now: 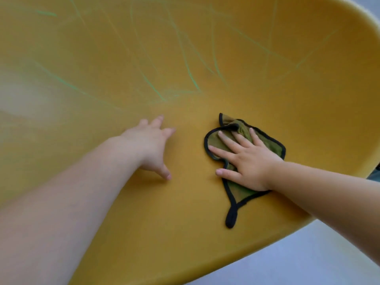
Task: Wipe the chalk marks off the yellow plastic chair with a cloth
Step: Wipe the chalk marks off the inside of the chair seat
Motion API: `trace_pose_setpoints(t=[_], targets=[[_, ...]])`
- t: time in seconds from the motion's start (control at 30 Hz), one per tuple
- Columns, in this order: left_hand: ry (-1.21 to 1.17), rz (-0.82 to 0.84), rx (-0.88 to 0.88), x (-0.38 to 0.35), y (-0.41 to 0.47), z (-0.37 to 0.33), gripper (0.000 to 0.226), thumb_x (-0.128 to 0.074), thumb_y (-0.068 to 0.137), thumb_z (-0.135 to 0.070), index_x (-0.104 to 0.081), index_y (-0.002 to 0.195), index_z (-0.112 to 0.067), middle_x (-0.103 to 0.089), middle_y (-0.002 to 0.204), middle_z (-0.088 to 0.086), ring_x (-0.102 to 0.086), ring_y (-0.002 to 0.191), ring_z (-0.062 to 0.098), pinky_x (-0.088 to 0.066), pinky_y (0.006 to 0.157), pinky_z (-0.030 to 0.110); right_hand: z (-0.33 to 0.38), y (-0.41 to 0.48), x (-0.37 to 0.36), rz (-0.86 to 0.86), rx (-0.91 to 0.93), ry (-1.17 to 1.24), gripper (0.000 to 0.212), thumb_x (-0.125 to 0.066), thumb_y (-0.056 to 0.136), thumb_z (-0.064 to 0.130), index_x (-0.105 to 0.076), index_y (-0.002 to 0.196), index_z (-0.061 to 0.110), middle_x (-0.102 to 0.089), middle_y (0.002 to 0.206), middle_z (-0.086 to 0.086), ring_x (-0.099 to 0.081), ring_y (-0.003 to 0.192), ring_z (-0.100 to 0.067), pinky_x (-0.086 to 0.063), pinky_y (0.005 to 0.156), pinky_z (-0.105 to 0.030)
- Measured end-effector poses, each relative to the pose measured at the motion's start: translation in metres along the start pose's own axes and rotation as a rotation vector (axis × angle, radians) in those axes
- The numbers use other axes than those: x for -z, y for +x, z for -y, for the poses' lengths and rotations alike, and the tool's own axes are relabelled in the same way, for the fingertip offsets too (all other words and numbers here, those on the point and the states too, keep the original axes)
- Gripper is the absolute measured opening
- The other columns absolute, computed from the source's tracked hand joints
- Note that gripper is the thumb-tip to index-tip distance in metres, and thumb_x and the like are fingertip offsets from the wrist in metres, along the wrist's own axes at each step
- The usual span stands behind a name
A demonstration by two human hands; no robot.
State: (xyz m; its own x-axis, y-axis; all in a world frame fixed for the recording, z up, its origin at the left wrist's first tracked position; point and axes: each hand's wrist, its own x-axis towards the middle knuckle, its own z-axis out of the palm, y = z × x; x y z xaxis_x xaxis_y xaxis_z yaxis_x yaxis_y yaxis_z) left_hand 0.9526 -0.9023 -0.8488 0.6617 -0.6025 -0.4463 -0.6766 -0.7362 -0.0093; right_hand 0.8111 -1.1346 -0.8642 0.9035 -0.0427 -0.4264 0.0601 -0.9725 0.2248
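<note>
The yellow plastic chair (185, 233) fills most of the view, seen from close above its seat. Green chalk marks (191, 75) run in long thin strokes across the far part of the seat and up the backrest. A crumpled olive-green cloth (238, 192) with black edging lies on the seat at centre right. My right hand (244, 159) presses flat on the cloth with fingers spread. My left hand (152, 145) rests on the bare seat to the left of the cloth, fingers apart, holding nothing.
The chair's front edge (267, 251) curves along the lower right, with pale grey floor (329, 260) beyond it. A pale smudged patch (22, 95) shows on the seat at far left. The upper right rim (368, 13) of the backrest is visible.
</note>
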Motion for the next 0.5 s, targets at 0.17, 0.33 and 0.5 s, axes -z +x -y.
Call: trace_pose_setpoints(t=[0.17,0.33,0.5], targets=[[0.073,0.057,-0.073,0.019,0.040,-0.037,0.153,-0.088,0.037,-0.067,0.016,0.148,-0.049,0.039,0.154,-0.006,0.012,0.147,0.041,-0.034,0.108,0.062,-0.090,0.006,0.025,-0.103,-0.215,-0.293,0.081,0.017,0.080,0.084,0.019,0.154,0.052,0.020,0.169,0.001,0.015,0.156,-0.036,0.022,0.115,-0.068],[0.135,0.167,-0.052,0.021,0.056,-0.044,0.155,-0.086,0.039,-0.070,0.020,0.149,-0.045,0.027,0.159,-0.002,0.009,0.147,0.043,-0.033,0.111,0.057,-0.157,0.022,0.079,-0.306,-0.448,-0.553,0.084,0.017,0.080,0.086,0.010,0.157,0.052,0.015,0.171,-0.005,0.007,0.157,-0.040,0.016,0.113,-0.074],[0.212,0.160,-0.076,0.021,0.061,-0.047,0.158,-0.086,0.035,-0.071,0.016,0.151,-0.039,0.018,0.160,0.005,-0.004,0.144,0.046,-0.038,0.108,0.052,-0.167,0.048,0.102,-0.415,-0.619,-0.554,0.085,0.011,0.083,0.084,0.012,0.159,0.045,0.020,0.169,-0.012,0.004,0.156,-0.041,0.004,0.115,-0.076]])
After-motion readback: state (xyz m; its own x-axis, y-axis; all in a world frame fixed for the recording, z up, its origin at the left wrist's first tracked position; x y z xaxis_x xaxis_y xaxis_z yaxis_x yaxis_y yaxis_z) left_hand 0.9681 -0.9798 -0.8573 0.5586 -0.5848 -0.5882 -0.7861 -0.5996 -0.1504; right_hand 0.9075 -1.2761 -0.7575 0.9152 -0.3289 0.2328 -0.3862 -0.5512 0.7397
